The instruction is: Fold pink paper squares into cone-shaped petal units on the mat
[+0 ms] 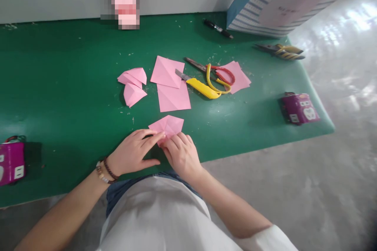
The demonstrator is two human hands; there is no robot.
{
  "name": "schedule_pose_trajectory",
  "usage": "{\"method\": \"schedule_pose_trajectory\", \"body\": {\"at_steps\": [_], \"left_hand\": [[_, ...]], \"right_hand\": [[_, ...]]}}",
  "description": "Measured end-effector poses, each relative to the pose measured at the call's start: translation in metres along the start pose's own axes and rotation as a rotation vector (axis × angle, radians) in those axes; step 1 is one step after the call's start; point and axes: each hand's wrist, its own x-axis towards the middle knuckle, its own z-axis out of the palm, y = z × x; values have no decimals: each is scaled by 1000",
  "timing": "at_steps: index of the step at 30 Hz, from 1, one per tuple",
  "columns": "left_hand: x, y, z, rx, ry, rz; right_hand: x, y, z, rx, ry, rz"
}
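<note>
A creased pink sheet of paper point(167, 125) lies near the table's front edge, its lower part covered by my fingers. My left hand point(134, 151), with beaded bracelets at the wrist, rests its stretched fingers on the paper's left side; the thumb points away from them. On the lower right edge, my right hand point(182, 155) has its fingers curled and pressed onto the paper. Just beyond lie two creased pink squares point(173, 97), overlapping. Folded pink paper pieces point(134, 82) sit to their left.
A yellow utility knife point(203, 88) and red-and-yellow scissors point(225, 74) lie right of the squares, over more pink paper point(240, 78). Farther off are a black pen point(218, 28), pliers point(282, 51) and a striped box point(273, 4). Purple boxes point(300, 108) stand at both sides.
</note>
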Motion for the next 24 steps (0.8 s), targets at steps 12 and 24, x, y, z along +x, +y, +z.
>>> {"method": "schedule_pose_trajectory", "body": {"at_steps": [12,24], "left_hand": [[2,-1,0,90,4,144],[3,0,2,184,100,50]], "right_hand": [[16,63,-31,59,102,101],[5,66,-31,222,37,-183]]}}
